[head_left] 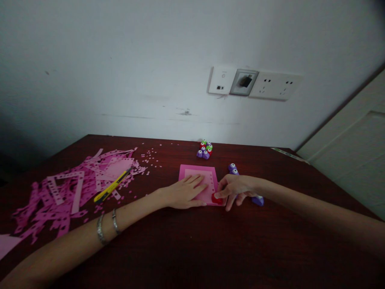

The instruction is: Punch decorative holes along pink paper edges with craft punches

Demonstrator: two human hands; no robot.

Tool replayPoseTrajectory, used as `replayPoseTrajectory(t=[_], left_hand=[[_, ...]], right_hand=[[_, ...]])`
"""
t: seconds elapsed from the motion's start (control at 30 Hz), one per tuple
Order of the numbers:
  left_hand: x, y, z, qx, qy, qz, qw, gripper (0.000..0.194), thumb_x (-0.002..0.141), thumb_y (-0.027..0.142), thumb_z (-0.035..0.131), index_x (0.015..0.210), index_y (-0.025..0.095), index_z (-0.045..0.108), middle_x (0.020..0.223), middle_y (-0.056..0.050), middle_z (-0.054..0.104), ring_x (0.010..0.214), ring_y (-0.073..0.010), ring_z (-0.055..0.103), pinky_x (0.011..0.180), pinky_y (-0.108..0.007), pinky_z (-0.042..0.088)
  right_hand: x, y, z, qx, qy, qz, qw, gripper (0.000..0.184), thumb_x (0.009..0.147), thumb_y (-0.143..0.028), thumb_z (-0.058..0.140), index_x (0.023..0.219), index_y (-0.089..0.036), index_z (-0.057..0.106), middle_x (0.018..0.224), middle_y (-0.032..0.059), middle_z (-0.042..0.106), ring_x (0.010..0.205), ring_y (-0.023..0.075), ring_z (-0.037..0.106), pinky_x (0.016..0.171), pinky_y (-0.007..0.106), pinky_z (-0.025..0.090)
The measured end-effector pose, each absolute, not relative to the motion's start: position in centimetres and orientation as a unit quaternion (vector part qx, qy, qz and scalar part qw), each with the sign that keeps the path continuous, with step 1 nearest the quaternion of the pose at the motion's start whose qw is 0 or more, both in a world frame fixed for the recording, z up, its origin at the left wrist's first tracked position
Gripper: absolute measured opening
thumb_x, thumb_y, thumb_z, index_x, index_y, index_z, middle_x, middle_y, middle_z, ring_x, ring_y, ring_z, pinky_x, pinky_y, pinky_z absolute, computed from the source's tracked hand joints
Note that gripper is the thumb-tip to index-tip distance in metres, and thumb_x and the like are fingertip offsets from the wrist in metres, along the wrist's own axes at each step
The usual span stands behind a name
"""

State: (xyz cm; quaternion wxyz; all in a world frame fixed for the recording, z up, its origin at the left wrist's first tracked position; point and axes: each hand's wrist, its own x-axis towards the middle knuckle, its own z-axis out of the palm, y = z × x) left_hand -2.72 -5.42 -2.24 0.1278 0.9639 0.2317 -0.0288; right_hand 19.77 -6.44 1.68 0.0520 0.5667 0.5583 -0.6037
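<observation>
A pink sheet of paper (198,174) lies on the dark wooden table (192,241), with a row of small holes along its edges. My left hand (186,192) lies flat on the sheet, fingers stretched out. My right hand (233,188) is closed round a small red paper punch (215,198) at the sheet's lower right corner. A purple punch (258,200) lies just under my right wrist.
A pile of pink paper scraps (75,184) and a yellow utility knife (111,187) lie at the left. A cluster of small punches (205,149) stands near the wall; two purple ones (232,168) sit beside the sheet. Wall sockets (252,83) are above.
</observation>
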Motion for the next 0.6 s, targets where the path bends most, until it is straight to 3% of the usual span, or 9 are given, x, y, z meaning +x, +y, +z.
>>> replayPoseTrajectory(t=[0.1,0.17,0.3,0.43,0.6], left_hand=[[-2.6,-5.6,-1.8,0.967,0.222,0.014,0.128,0.064,0.089,0.055,0.024,0.137,0.013,0.026,0.146,-0.014,0.017,0.134,-0.0256,0.014,0.107,-0.039,0.015],[-2.2,-5.7,-1.3,0.961,0.232,0.074,0.129,0.051,0.091,0.046,0.028,0.128,0.014,0.039,0.139,-0.013,0.034,0.128,-0.0232,0.028,0.104,-0.036,0.022],[-1.0,-5.0,-0.7,0.936,0.266,0.154,0.17,0.029,0.089,0.029,0.035,0.092,0.015,0.06,0.098,-0.006,0.06,0.095,-0.0173,0.051,0.086,-0.031,0.038],[-0.1,-3.7,-1.4,0.921,0.265,0.146,0.245,0.025,0.085,0.02,0.037,0.074,0.015,0.059,0.072,-0.001,0.058,0.066,-0.0116,0.05,0.063,-0.024,0.04],[0.2,-2.6,-2.0,0.913,0.251,0.144,0.288,0.019,0.082,0.017,0.043,0.078,0.014,0.061,0.082,-0.003,0.061,0.075,-0.0121,0.053,0.071,-0.025,0.041]], right_hand=[[20.0,-6.2,1.3,0.562,0.554,-0.612,0.05,0.041,0.065,-0.047,0.07,0.083,-0.013,0.057,0.08,0.0081,0.069,0.07,0.0165,0.068,0.041,0.014,0.043],[20.2,-5.9,1.1,0.559,0.551,-0.617,0.057,0.04,0.065,-0.046,0.071,0.083,-0.013,0.057,0.08,0.0078,0.069,0.07,0.0163,0.068,0.042,0.015,0.044],[20.1,-5.2,1.2,0.554,0.555,-0.614,0.086,0.037,0.066,-0.042,0.072,0.083,-0.012,0.059,0.079,0.0078,0.069,0.07,0.016,0.068,0.046,0.015,0.046],[19.7,-5.1,2.1,0.55,0.57,-0.602,0.104,0.033,0.07,-0.04,0.069,0.083,-0.012,0.061,0.074,0.0076,0.069,0.071,0.0161,0.068,0.045,0.014,0.044],[19.4,-5.0,3.0,0.531,0.58,-0.608,0.105,0.034,0.069,-0.04,0.07,0.085,-0.012,0.062,0.077,0.0073,0.069,0.071,0.015,0.067,0.045,0.013,0.043]])
